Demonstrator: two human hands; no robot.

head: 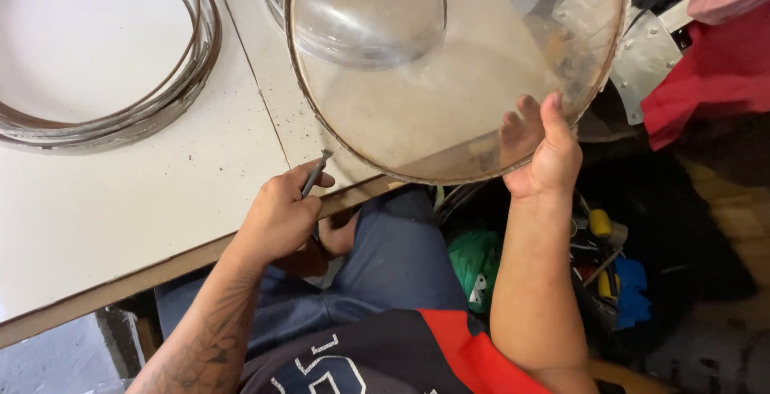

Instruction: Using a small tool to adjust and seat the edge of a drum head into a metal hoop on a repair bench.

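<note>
our right hand (pixel 545 153) pinching the rim of a clear round drumhead (pixel 449 65), tilted, overhanging the table (pixel 120 218) edge, our left hand (pixel 277 222) closed on a small metal tool (pixel 315 174), tip pointing up-right toward the rim, hoops (pixel 120 113) coiled far left

clear drumhead (pixel 433 81), rusty rim | white table (pixel 120 202) | red cloth (pixel 714 73)

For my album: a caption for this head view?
Right hand tilts round clear plastic disc; left hand holds metal tool.
</note>
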